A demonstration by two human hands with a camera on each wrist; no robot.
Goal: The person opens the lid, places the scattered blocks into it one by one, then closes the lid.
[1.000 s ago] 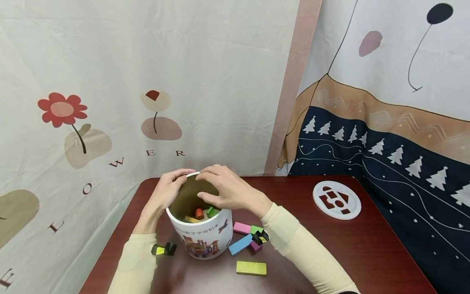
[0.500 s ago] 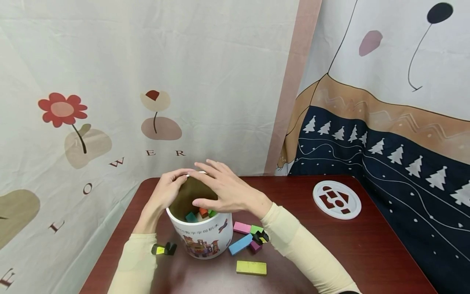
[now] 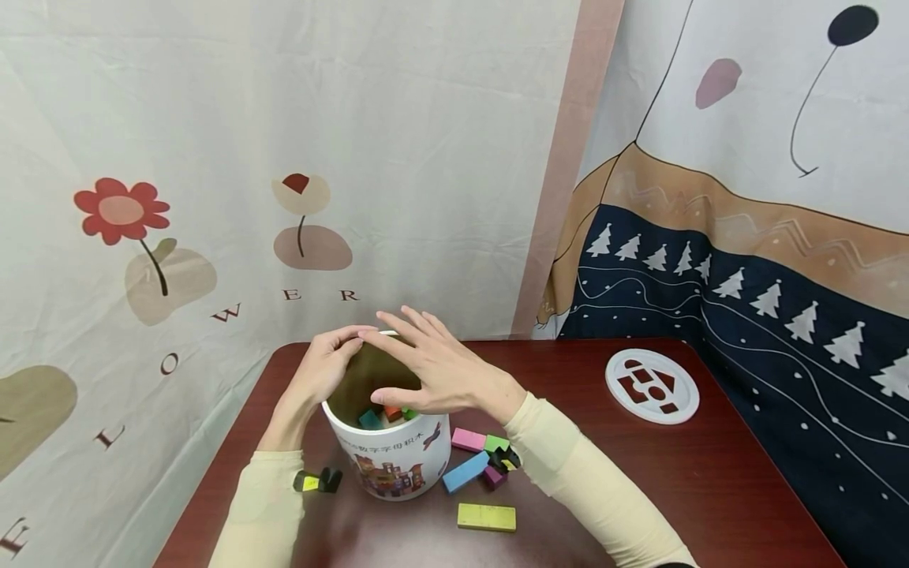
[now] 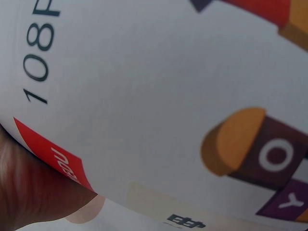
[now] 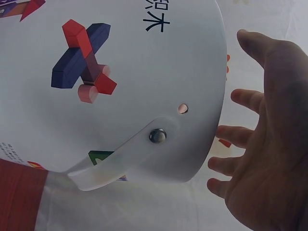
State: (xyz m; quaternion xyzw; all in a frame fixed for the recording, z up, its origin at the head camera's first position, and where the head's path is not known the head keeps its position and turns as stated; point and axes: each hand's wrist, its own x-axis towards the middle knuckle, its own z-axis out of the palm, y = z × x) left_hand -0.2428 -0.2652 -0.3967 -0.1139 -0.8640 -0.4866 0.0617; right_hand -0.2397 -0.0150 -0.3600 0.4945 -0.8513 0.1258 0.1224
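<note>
A white bucket [image 3: 355, 438] with printed pictures of blocks stands tilted towards me on the table. Inside, low down, show a teal block [image 3: 370, 420], an orange block [image 3: 392, 412] and a bit of green block [image 3: 409, 413]. My left hand [image 3: 316, 369] holds the far left rim; its thumb [image 4: 33, 183] lies by the bucket's wall in the left wrist view. Spread over the bucket's mouth, my right hand [image 3: 447, 367] has straight fingers and nothing in its grasp. From the right wrist view, its fingertips are right at the rim.
Right of the bucket lie a pink block [image 3: 469, 439], a green block [image 3: 496, 443], a blue block [image 3: 465, 472] and a purple block [image 3: 493, 477]. A yellow block [image 3: 486, 517] lies nearer me. A white lid [image 3: 616, 391] with shaped holes sits back right.
My right hand's fingers have straightened and spread out, moving slightly left and up over the bucket. The blocks inside have shifted, with a teal one now showing. My left hand stays put.
</note>
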